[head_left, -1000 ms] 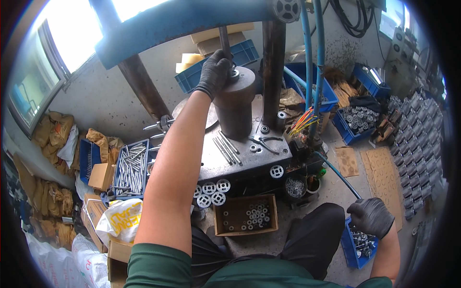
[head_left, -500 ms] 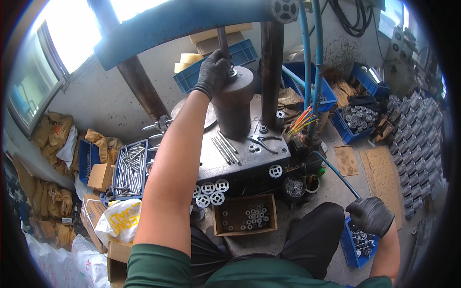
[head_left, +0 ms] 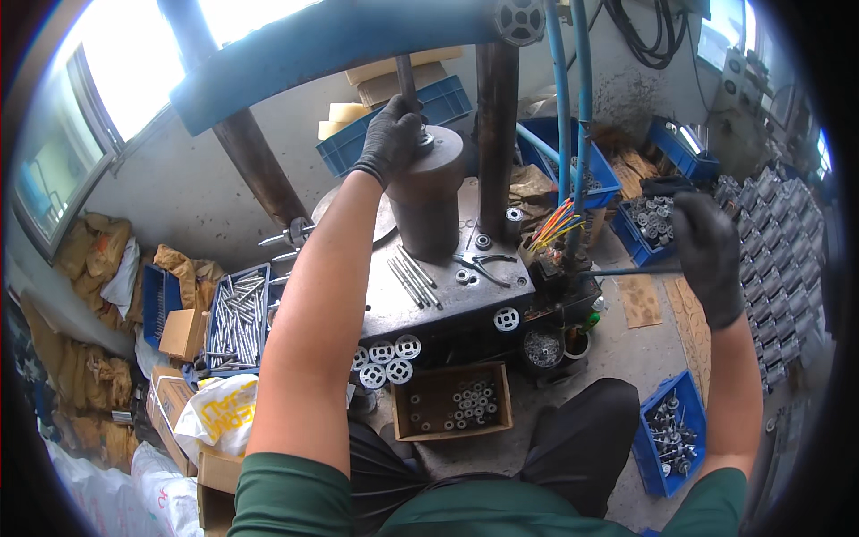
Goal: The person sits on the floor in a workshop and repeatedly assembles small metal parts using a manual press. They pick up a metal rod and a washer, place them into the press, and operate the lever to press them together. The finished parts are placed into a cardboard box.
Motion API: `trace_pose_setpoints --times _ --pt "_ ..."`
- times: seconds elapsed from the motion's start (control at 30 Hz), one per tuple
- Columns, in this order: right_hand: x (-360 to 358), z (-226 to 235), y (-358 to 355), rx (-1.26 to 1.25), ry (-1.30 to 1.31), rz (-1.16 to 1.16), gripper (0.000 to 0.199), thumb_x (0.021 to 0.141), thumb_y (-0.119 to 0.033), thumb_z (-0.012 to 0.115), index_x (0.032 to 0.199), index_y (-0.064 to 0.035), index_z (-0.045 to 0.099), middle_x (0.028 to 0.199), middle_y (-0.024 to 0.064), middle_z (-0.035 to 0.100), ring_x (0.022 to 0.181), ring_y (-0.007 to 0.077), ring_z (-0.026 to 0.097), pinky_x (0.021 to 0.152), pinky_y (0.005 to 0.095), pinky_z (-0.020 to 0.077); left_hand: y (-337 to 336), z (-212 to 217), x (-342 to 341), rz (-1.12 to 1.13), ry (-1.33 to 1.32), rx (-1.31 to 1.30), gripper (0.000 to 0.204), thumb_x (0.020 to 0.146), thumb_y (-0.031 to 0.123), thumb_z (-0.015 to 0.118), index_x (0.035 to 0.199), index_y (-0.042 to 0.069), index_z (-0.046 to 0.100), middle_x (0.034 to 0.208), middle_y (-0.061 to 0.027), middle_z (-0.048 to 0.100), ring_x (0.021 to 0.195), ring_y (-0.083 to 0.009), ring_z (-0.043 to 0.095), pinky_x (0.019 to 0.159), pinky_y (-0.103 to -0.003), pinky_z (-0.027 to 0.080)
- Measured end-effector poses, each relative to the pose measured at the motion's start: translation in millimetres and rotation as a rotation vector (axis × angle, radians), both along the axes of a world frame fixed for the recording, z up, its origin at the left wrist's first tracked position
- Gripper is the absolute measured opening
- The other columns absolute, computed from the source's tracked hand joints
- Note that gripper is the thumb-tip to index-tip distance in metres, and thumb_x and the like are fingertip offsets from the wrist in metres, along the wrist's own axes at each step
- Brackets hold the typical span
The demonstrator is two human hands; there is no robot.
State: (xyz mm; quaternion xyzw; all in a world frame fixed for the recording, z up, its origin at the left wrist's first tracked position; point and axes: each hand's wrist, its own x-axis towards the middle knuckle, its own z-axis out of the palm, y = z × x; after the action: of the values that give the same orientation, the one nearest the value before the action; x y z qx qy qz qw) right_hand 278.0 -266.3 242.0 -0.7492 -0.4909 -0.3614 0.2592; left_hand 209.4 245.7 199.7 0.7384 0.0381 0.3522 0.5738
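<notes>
My left hand, in a dark glove, is closed on the thin upright rod just above the dark metal cylinder. A small ring-shaped metal part lies beside its fingers on the cylinder's top. The cylinder stands on the steel bed of a blue-framed press. My right hand, gloved too, is raised at the right, closed at the end of a blue lever; its fingertips are partly hidden. Thin metal rods and pliers lie on the bed near the cylinder.
A wooden box of small rings sits below the bed's front. Blue bins hold steel shafts at left and headed metal parts at right. Stacked metal cylinders fill the far right. Coloured wires stand beside blue hoses.
My right hand has risen, and the lever has swung up from a downward slant to nearly level. My left hand stays at the rod; the whole view has shifted slightly.
</notes>
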Motion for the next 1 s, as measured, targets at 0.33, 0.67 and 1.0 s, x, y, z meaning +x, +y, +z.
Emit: trace_pose_setpoints --times 0.33,0.67,1.0 --pt "66 36 66 -0.124 0.075 -0.262 0.023 0.102 -0.025 0.065 0.097 -0.0035 0.071 0.096 0.0217 0.074 0.093 0.0415 0.073 0.084 0.0486 0.058 -26 11 -4 0.221 0.223 0.763 0.03 0.098 0.01 0.073 0.125 0.007 0.063 0.104 -0.0024 0.063 0.098 -0.0184 0.063 0.091 -0.032 0.056" --pt "55 29 49 -0.137 0.103 -0.281 0.024 0.1 -0.026 0.066 0.097 -0.0032 0.072 0.094 0.0213 0.073 0.09 0.042 0.072 0.082 0.0502 0.057 -161 -59 -102 0.248 -0.276 0.722 0.028 0.096 0.02 0.078 0.118 0.007 0.067 0.1 -0.0096 0.068 0.096 -0.0301 0.067 0.081 -0.04 0.057" --pt "-37 -17 -29 -0.195 0.079 -0.078 0.008 0.093 -0.005 0.07 0.1 -0.0046 0.066 0.09 0.0187 0.071 0.079 0.0398 0.071 0.071 0.0488 0.0549 -229 -220 -176 -0.137 0.291 -1.25 0.041 0.108 0.044 0.064 0.103 0.003 0.065 0.079 -0.006 0.065 0.069 -0.0202 0.068 0.073 -0.042 0.065"
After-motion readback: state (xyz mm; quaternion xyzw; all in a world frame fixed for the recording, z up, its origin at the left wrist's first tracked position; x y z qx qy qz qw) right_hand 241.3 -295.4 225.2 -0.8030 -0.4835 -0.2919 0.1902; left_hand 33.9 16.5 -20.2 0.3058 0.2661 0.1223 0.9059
